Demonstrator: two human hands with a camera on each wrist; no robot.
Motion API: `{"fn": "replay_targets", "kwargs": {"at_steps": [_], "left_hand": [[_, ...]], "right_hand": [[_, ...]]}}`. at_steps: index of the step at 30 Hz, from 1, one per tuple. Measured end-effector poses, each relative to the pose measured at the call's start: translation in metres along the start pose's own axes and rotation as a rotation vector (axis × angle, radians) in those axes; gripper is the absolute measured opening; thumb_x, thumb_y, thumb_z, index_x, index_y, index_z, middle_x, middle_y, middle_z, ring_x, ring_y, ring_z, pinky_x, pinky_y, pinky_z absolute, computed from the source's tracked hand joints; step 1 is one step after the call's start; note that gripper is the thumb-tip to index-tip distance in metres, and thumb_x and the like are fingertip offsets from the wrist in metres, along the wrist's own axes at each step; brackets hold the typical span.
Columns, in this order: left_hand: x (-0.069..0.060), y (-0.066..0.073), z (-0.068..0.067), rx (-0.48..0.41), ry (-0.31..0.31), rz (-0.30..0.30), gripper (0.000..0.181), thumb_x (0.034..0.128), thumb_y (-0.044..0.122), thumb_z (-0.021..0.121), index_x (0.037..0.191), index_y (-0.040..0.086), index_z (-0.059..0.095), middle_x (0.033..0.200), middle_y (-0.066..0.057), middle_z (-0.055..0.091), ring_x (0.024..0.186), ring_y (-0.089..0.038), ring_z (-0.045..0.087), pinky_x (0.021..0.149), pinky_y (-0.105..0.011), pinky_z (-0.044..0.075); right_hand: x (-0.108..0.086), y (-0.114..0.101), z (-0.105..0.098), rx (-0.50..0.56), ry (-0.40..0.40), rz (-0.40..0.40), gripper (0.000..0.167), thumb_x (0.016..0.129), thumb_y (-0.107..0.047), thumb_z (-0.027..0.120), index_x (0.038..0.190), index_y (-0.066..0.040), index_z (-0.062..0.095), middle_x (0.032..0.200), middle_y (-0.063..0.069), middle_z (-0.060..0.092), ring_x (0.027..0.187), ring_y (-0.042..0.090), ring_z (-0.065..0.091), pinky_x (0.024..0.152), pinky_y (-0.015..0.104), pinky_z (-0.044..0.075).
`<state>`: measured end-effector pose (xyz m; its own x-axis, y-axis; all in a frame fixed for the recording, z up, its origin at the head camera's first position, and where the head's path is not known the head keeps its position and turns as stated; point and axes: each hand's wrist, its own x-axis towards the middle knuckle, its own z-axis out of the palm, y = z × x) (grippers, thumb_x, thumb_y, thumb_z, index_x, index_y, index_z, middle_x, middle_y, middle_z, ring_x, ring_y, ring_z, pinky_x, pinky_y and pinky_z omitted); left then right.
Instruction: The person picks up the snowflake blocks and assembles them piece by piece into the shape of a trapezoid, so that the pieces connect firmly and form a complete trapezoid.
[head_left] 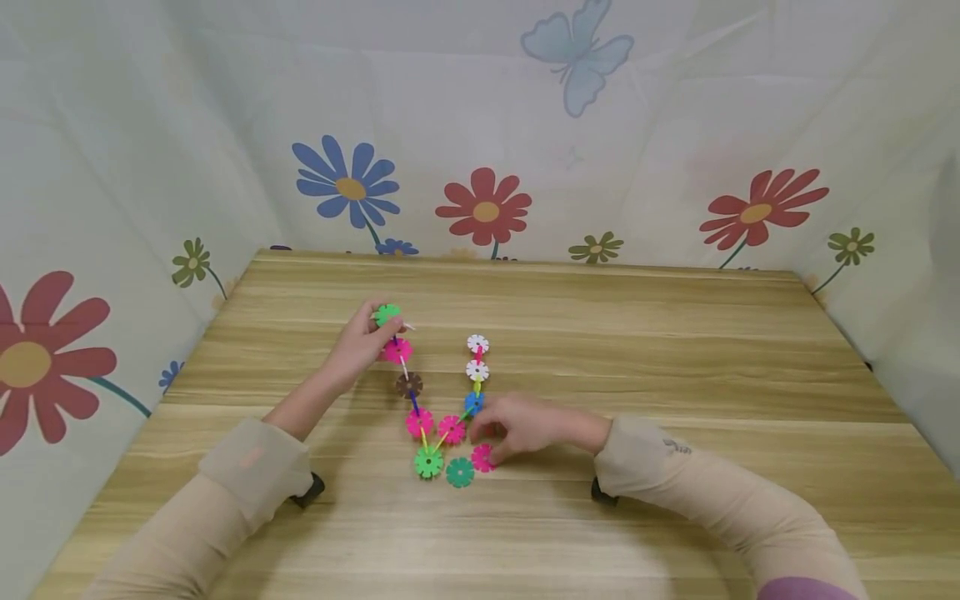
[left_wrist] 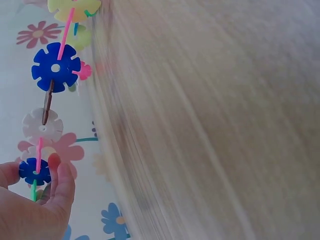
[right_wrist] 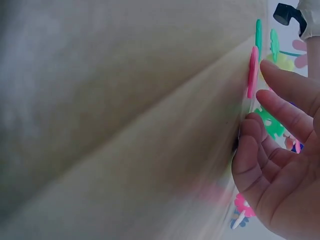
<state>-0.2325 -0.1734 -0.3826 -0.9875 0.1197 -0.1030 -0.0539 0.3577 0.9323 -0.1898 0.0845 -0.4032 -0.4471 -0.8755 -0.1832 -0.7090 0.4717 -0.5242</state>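
Observation:
My left hand (head_left: 360, 346) pinches a green snowflake disc (head_left: 387, 314) between thumb and fingers, at the end of a V-shaped chain of linked snowflake discs. Pink, brown and other discs follow, with edge-on ones between them. In the left wrist view, the held disc (left_wrist: 35, 171) appears blue. At the bottom of the V is a bright green disc (head_left: 428, 462); a white disc (head_left: 477, 343) ends the right side. My right hand (head_left: 521, 425), fingers loosely bent, is over the table, a fingertip at the edge of a loose pink disc (head_left: 482, 457); contact is unclear.
A loose teal disc (head_left: 460, 472) lies on the wooden table (head_left: 675, 358), left of the loose pink one. A flower-printed curtain (head_left: 630, 108) hangs behind the table and along its sides.

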Motion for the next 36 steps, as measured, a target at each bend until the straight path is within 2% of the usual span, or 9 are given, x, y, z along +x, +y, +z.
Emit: {"fn": "replay_targets", "kwargs": {"at_steps": [9, 16, 23, 28, 36], "left_hand": [[-0.001, 0.001, -0.001, -0.001, 0.002, -0.01, 0.05, 0.0933, 0.032, 0.041, 0.133, 0.007, 0.026, 0.119, -0.019, 0.052, 0.078, -0.005, 0.054, 0.068, -0.023, 0.049], [-0.003, 0.002, -0.001, 0.001, 0.003, 0.001, 0.051, 0.0933, 0.032, 0.041, 0.132, 0.003, 0.026, 0.119, -0.02, 0.052, 0.078, -0.005, 0.053, 0.069, -0.025, 0.049], [-0.005, 0.003, 0.001, -0.057, -0.01, -0.001, 0.047, 0.094, 0.027, 0.041, 0.13, 0.001, 0.026, 0.12, -0.026, 0.048, 0.073, -0.004, 0.053, 0.068, -0.023, 0.05], [-0.007, 0.006, 0.003, -0.088, -0.018, -0.003, 0.043, 0.0939, 0.024, 0.042, 0.127, 0.001, 0.028, 0.12, -0.027, 0.047, 0.074, -0.006, 0.053, 0.069, -0.023, 0.051], [-0.007, 0.004, 0.009, -0.106, -0.021, 0.009, 0.039, 0.0932, 0.025, 0.043, 0.122, 0.001, 0.03, 0.118, -0.025, 0.049, 0.077, -0.009, 0.053, 0.071, -0.026, 0.051]], "right_hand": [[-0.001, -0.004, 0.001, -0.051, -0.011, 0.013, 0.025, 0.072, -0.022, 0.072, 0.095, -0.015, 0.064, 0.084, -0.002, 0.051, 0.073, 0.007, 0.043, 0.062, 0.014, 0.037], [0.001, -0.002, 0.003, -0.031, -0.021, 0.023, 0.019, 0.072, -0.02, 0.073, 0.084, -0.015, 0.059, 0.078, -0.004, 0.048, 0.07, 0.007, 0.044, 0.059, 0.013, 0.037], [-0.001, 0.001, -0.002, 0.049, -0.011, 0.027, 0.019, 0.073, -0.01, 0.069, 0.079, -0.014, 0.052, 0.07, -0.005, 0.05, 0.063, 0.003, 0.041, 0.055, 0.014, 0.037], [-0.005, 0.009, -0.006, 0.112, 0.015, 0.019, 0.016, 0.075, -0.003, 0.066, 0.079, -0.011, 0.052, 0.071, -0.003, 0.053, 0.064, 0.003, 0.043, 0.058, 0.014, 0.04], [-0.011, 0.012, -0.021, 0.229, 0.112, 0.036, 0.014, 0.073, 0.006, 0.06, 0.077, -0.006, 0.053, 0.071, 0.001, 0.053, 0.066, 0.007, 0.045, 0.059, 0.017, 0.042]]}}
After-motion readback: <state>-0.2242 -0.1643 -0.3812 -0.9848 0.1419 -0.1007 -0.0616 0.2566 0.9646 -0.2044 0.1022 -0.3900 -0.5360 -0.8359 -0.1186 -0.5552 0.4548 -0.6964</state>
